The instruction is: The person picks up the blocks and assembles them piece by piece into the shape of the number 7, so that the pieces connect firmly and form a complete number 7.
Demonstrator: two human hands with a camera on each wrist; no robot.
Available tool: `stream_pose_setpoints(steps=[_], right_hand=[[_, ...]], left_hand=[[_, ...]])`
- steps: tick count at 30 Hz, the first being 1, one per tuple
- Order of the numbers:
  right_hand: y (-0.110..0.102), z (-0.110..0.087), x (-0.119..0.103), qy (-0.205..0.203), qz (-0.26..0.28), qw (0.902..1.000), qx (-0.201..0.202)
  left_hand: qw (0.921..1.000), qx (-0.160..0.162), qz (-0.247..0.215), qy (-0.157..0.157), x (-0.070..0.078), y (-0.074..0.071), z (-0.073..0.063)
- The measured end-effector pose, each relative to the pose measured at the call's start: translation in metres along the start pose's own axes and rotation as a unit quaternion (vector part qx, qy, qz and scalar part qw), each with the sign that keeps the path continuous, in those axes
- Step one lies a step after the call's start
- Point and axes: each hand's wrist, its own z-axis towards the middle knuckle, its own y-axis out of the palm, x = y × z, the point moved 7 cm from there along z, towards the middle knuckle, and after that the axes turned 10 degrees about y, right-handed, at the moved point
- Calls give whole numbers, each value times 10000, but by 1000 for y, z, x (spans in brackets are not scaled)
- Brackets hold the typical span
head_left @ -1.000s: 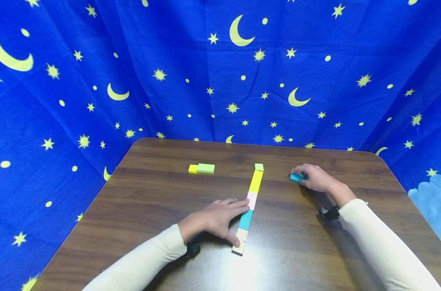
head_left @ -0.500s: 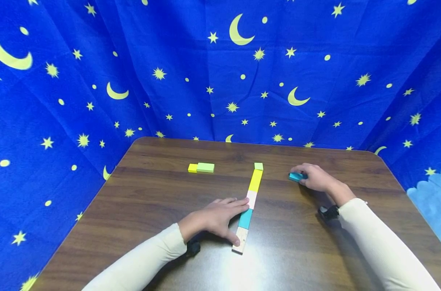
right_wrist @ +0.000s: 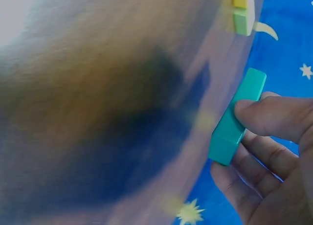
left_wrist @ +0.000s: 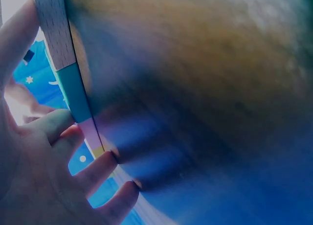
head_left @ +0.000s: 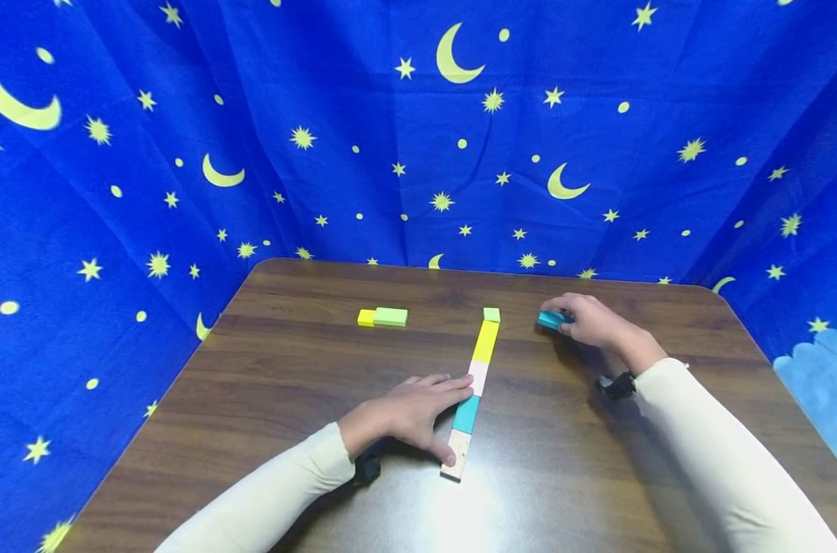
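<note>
In the head view, a row of flat blocks runs away from the person: a plain wooden block, a teal block, a pale pink block, a yellow block and a small light green block. My left hand lies along the row's left side with fingers spread. Its thumb touches the wooden block; its index fingertip reaches the pink and teal blocks. Right of the row's far end, my right hand pinches a blue-green block between thumb and fingers, close over the table.
A small yellow block and a longer light green block touch end to end at the back left of the wooden table. Behind the table hangs a blue curtain with moons and stars.
My right hand has moved slightly away from the person and to the left, carrying the blue-green block. The left hand and the row have stayed in place.
</note>
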Motion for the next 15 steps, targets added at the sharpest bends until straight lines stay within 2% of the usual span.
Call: stream_pose_setpoints(steps=[8,15], right_hand=[[-13,19,-31,-187,74,9998,80],[-10,37,-60,-347,195,9991,-125]], left_hand=[[9999,-59,-90,-93,-2,0,-1],[9998,-72,-131,-117,-2,1,0]])
